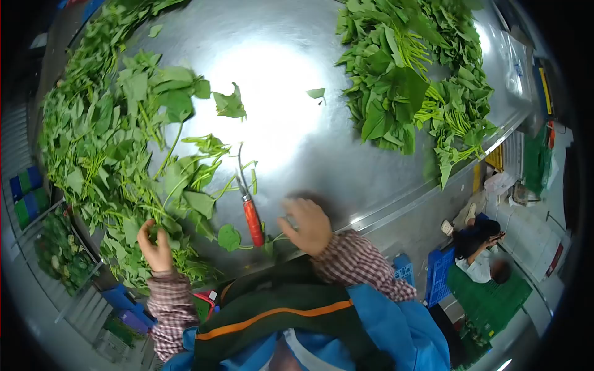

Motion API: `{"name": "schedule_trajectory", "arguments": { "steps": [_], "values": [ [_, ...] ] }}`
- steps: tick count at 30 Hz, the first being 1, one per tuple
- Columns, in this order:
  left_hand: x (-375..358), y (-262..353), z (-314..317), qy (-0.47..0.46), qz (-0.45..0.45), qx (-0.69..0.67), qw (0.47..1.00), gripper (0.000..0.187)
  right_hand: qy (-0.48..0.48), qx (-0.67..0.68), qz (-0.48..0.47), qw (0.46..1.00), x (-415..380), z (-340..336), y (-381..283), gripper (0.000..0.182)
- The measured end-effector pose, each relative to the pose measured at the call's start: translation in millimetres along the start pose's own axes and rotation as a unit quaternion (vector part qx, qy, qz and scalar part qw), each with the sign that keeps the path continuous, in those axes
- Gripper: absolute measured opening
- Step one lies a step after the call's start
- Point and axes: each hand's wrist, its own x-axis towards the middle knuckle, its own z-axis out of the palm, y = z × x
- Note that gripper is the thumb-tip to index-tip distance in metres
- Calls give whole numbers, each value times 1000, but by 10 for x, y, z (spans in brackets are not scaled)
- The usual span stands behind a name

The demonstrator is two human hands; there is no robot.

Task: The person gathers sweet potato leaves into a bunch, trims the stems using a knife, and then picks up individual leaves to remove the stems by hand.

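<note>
My left hand (155,247) is at the near edge of a large heap of leafy green stems (93,148). Its thumb and forefinger are apart, close to the leaves, with nothing visible between them. Above the metal table (291,148), my right hand (307,226) is open, fingers spread and holding nothing. Between my hands lies a small sickle with a red handle (252,221), its thin curved blade pointing away from me. Loose stems and a round leaf (229,237) lie beside the sickle.
Bundled greens (396,80) are stacked at the table's far right. Single leaves (230,102) lie mid-table. A raised metal rim (396,207) runs along the near right edge. Blue crates (439,275) and a seated person (482,247) are on the right, beyond the table.
</note>
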Motion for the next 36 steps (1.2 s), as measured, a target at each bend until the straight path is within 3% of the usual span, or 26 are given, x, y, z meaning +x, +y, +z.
{"name": "schedule_trajectory", "arguments": {
  "steps": [1,3,4,6,7,8,9,12,16,18,21,22,24,25,27,29,30,32,33,35,36],
  "values": [
    [-173,33,-51,65,168,221,958,36,47,-4,12,999,44,116,-105,45],
    [-501,244,31,46,200,108,973,37,65,-99,-3,993,79,372,-229,55],
    [-612,327,121,-17,208,45,977,40,70,-136,-23,988,118,594,-347,60],
    [-822,476,285,-110,201,83,970,42,81,-126,-20,988,150,873,-368,60],
    [-910,332,401,-122,247,67,959,52,86,-101,-31,991,182,928,-326,61],
    [-973,247,480,-124,239,102,958,58,91,-78,-35,992,207,944,-239,62],
    [-978,80,482,-130,236,128,954,64,189,-62,-103,975,171,981,-200,62],
    [-910,-747,337,-149,94,234,956,69,232,-128,-53,963,169,730,-147,59],
    [-887,-1978,-590,-183,55,302,934,65,285,-120,-54,949,439,851,46,58],
    [-789,-2657,-923,-178,53,347,919,68,227,-180,-81,954,410,1243,-295,55],
    [-499,-3327,-1341,-143,29,383,912,59,41,-111,-213,970,194,1911,-1127,56],
    [-427,-3468,-1437,-127,7,375,918,56,48,-109,-197,973,65,2091,-1310,59],
    [-155,-3196,-1764,-234,-140,299,914,42,4,-121,-232,965,-48,2017,-1622,57],
    [-66,-3207,-1889,-235,-132,258,928,28,-13,-142,-257,956,-89,1946,-1623,55],
    [190,-2995,-2064,-169,-107,291,936,18,-30,-192,-234,953,-143,1646,-1458,52],
    [382,-2707,-1942,65,73,231,968,16,86,-226,-186,952,-222,1429,-1168,51],
    [504,-2501,-1797,63,131,159,977,18,90,-246,-110,959,-256,1371,-914,50],
    [614,-1979,-1431,74,271,40,959,21,120,-297,-98,942,-101,1334,-884,49],
    [605,-1903,-1199,-46,256,24,965,29,134,-321,-97,933,47,1347,-906,49],
    [509,-1710,-754,40,291,102,950,31,163,-253,-168,939,482,1381,-1057,48],
    [424,-1821,-640,-7,272,126,954,31,159,-211,-171,949,759,1420,-1155,44]
  ]
}}
